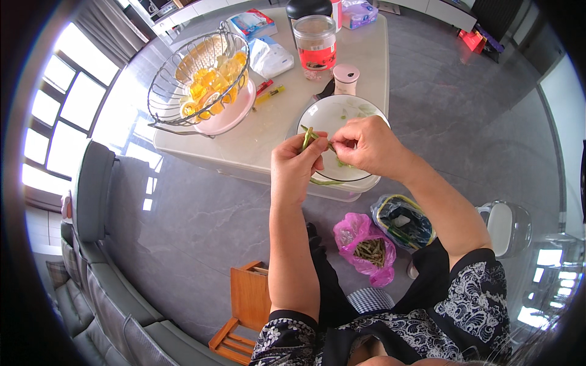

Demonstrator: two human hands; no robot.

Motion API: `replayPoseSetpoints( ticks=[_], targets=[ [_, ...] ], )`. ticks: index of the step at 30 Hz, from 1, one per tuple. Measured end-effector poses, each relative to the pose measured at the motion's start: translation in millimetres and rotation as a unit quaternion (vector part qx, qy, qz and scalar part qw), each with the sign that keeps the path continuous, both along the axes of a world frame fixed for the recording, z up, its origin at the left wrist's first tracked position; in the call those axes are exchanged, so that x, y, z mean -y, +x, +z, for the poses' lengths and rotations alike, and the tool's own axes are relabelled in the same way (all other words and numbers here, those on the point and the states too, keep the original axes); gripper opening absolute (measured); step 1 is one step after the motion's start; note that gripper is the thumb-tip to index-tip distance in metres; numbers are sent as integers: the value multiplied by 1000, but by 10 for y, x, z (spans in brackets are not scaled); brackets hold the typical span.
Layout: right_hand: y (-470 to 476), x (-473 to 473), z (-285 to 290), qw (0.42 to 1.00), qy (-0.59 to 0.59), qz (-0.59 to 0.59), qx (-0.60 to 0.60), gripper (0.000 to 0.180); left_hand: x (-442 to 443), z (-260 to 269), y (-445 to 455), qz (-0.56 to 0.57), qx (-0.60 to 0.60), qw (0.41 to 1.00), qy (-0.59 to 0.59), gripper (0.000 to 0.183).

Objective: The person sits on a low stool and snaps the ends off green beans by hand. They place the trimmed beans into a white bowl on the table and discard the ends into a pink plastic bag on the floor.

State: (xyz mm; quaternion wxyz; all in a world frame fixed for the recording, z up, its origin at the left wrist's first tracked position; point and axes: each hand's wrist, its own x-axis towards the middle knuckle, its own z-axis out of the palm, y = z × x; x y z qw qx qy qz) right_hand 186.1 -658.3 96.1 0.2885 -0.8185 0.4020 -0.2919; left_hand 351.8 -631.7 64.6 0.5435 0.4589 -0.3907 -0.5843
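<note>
Over a white plate with a dark rim (320,114), my left hand (298,160) holds green bean pods (308,137) between thumb and fingers. Close on its right, my right hand (364,144) pinches the end of a pod with thumb and forefinger; the fingertips partly hide it. Small green pieces lie on the plate, and a long green bean (326,182) lies by its near rim. Below, on the floor, a pink plastic bag (350,228) stands open with many bean pods (371,251) in it.
A lined waste bin (403,222) stands beside the pink bag. On the table (242,148) are a wire basket (158,107) of yellow-wrapped items, a plastic jar (316,43), a pink lidded container (345,75), lighters (270,94) and tissue packs (272,57). A wooden chair (249,293) stands at lower left.
</note>
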Motion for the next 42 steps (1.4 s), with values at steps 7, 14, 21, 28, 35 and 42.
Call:
replayPoseSetpoints(
  ticks=[7, 14, 21, 28, 35, 42],
  targets=[
    [-2, 37, -72, 985, 137, -36, 100, 10, 0, -13, -50, -4, -17, 1000, -1, 25],
    [-77, 218, -180, 924, 327, -27, 198, 12, -14, -3, -63, 2, -47, 999, 7, 36],
    [-154, 286, -203, 848, 462, 8, 260, 13, -18, 40, -61, -4, -74, 997, -13, 43],
    [-13, 188, -84, 896, 378, 2, 232, 15, 31, -69, -75, 40, -43, 998, -25, 27],
    [-28, 271, -206, 913, 336, -8, 231, 13, 35, -43, -98, 57, -41, 997, 46, 14],
    [-48, 268, -123, 943, 294, 10, 153, 11, 36, -27, -74, 43, -30, 997, 50, 11]
  ],
)
